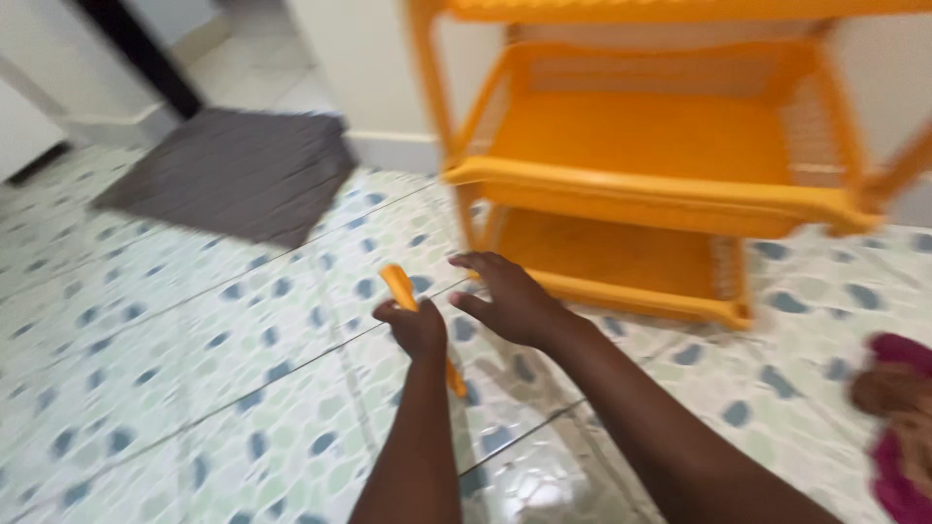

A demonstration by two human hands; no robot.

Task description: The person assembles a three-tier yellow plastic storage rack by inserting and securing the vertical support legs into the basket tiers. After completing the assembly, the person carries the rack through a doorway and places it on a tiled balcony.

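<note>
The left hand (416, 328) is clamped round a thin orange plastic strip (398, 285), likely light and stiff, best gripped mid-length. The right hand (510, 301) hovers spread, empty, before the orange plastic rack (670, 194).

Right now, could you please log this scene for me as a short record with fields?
Left hand: closed on a slim orange plastic piece
Right hand: open, fingers spread, holding nothing
Ahead: orange plastic tiered rack, shelves bare
Floor: glossy blue-and-green speckled tiles
Far left: grey rectangular mat
Right edge: magenta and brown cloth
</note>
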